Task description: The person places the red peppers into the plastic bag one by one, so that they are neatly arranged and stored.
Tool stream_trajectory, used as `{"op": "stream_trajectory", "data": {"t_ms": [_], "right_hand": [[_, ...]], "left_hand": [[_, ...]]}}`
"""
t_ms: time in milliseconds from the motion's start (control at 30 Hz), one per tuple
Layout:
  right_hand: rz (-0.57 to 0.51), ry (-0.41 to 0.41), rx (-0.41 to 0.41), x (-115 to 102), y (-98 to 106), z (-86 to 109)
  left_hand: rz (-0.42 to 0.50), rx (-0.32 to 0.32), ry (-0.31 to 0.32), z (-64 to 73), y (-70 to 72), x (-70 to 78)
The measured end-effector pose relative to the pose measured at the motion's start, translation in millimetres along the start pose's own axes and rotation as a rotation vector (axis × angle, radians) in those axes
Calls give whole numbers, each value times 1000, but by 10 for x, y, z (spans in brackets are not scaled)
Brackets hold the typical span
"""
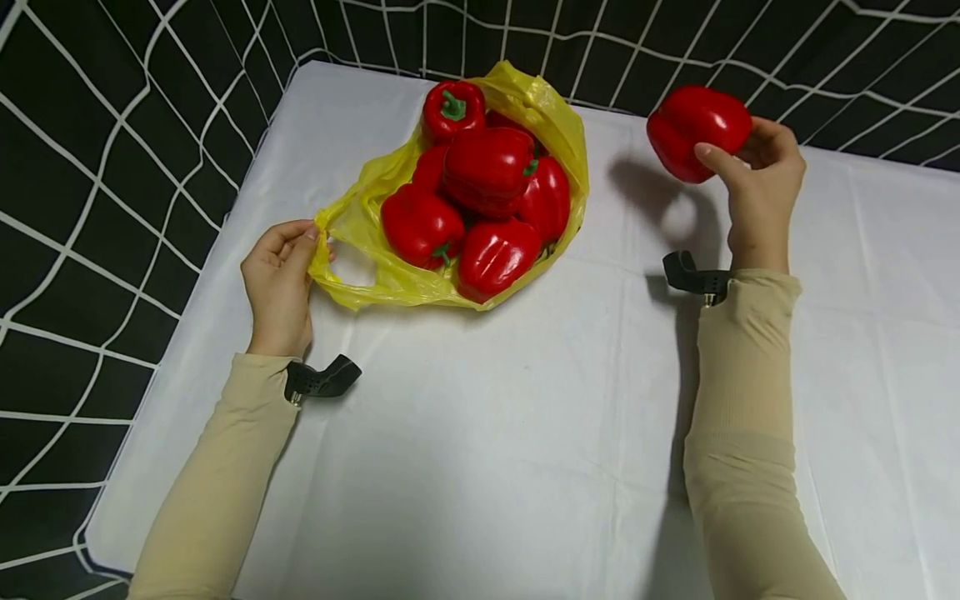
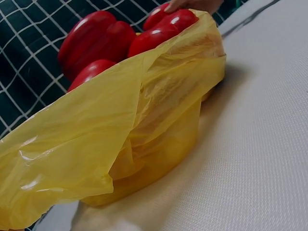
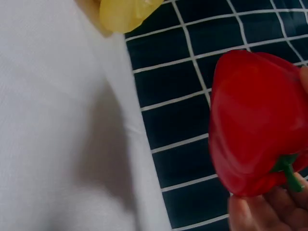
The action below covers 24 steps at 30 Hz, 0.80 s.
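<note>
In the head view my left hand [image 1: 281,279] pinches the handle edge of a yellow plastic bag [image 1: 375,200] lying on the white table. Several red bell peppers [image 1: 491,171] with green stems are heaped in the bag's open mouth. At the right, my right hand [image 1: 765,179] grips one red bell pepper [image 1: 697,129] and holds it above the far edge of the table. The right wrist view shows that pepper's green stem [image 3: 288,169] close to the fingers [image 3: 269,211]. The bag's side [image 2: 110,130] fills much of the left wrist view.
A white cloth covers the table [image 1: 480,450]. Dark netting with white cords [image 1: 97,208] borders it on the left and along the back. Each wrist carries a small black camera mount [image 1: 322,379].
</note>
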State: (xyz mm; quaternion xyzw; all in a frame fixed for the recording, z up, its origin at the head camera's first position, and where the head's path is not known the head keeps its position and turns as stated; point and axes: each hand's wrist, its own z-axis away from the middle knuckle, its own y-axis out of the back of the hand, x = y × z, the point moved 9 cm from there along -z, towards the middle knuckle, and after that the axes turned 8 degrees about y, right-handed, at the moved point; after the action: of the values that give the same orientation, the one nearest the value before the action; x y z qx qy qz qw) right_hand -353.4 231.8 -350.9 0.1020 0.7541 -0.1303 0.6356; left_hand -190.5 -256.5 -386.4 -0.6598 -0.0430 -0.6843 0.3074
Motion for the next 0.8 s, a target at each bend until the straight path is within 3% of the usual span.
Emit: {"op": "stream_trajectory", "data": {"t_ms": [233,433,600,800], "right_hand": [[34,105,21,-209,2,22],[38,191,0,-434,-119,100],[6,214,-49,-640,-303,243],[-26,294,-185,-909,-640,476]], "left_hand": [[0,-1,-2,3,-1,2],[-3,3,-2,6,3,6],[4,0,2,8,-3,12],[4,1,2,9,-2,19]]}}
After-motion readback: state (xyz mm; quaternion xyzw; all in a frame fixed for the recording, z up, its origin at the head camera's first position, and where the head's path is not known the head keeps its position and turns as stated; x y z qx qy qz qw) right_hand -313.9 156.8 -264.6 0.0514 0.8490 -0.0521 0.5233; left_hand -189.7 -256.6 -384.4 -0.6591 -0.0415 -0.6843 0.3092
